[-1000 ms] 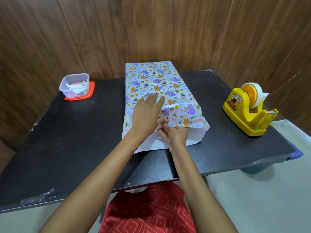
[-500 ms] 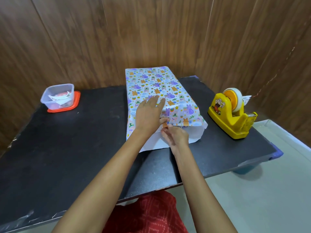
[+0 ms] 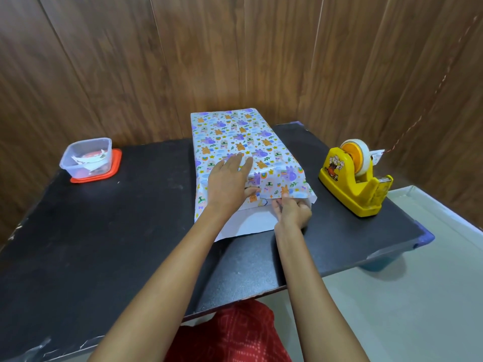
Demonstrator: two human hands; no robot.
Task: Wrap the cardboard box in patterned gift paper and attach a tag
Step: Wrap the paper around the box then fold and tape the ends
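The box, covered in patterned gift paper (image 3: 235, 137) with purple and orange animals, lies lengthwise on the black table (image 3: 130, 231). The cardboard itself is hidden under the paper. My left hand (image 3: 228, 182) lies flat with straight fingers on the near top of the wrapped box. My right hand (image 3: 292, 210) pinches the paper's near flap at the box's front end. The paper's white underside (image 3: 248, 223) spreads on the table in front of the box.
A yellow tape dispenser (image 3: 355, 178) stands at the right, near the table edge. A clear plastic tub (image 3: 87, 158) with paper pieces sits on an orange lid at the far left. Wooden wall panels rise close behind the table.
My right hand has slid to the right along the front flap of the paper. My left hand stays flat on the box. The camera view shifted.
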